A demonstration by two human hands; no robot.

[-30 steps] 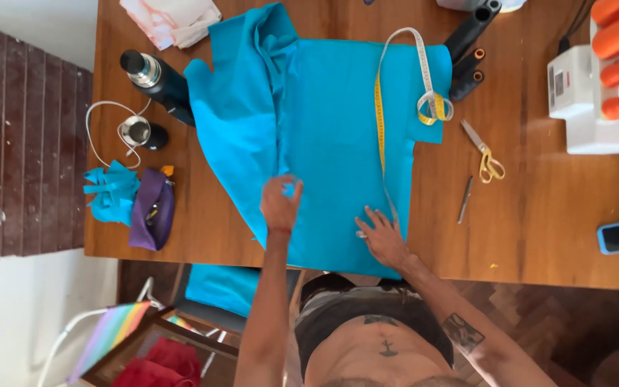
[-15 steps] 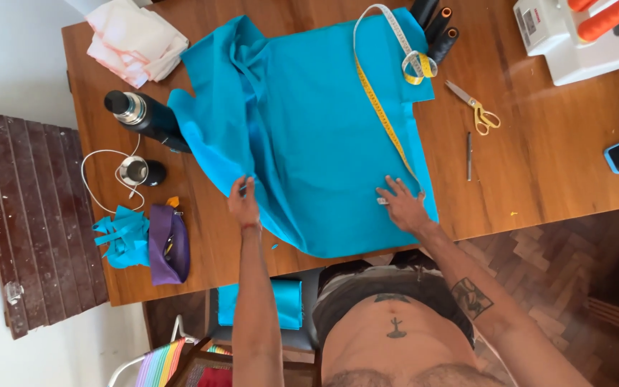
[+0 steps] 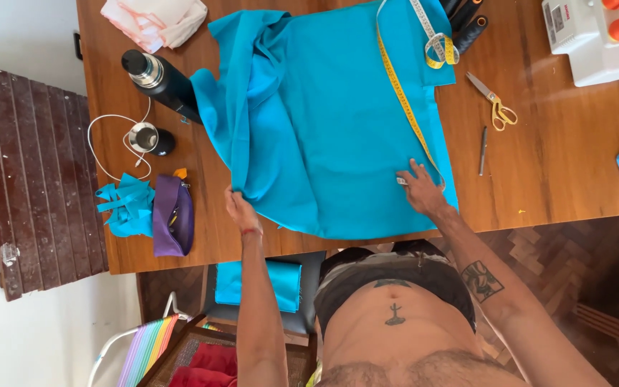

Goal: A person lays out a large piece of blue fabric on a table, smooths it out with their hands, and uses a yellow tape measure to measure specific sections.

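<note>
Left hand slid leftward gripping blue fabric

Bright even daylight, sharp focus, soft shadows

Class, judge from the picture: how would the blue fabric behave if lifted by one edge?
The blue fabric would probably hang floppy: it bunches into soft folds near the left hand. It likely slides easily on the wooden table, since the right hand presses it flat.

Wooden table, parquet floor, white wall, slatted dark panel.
</note>
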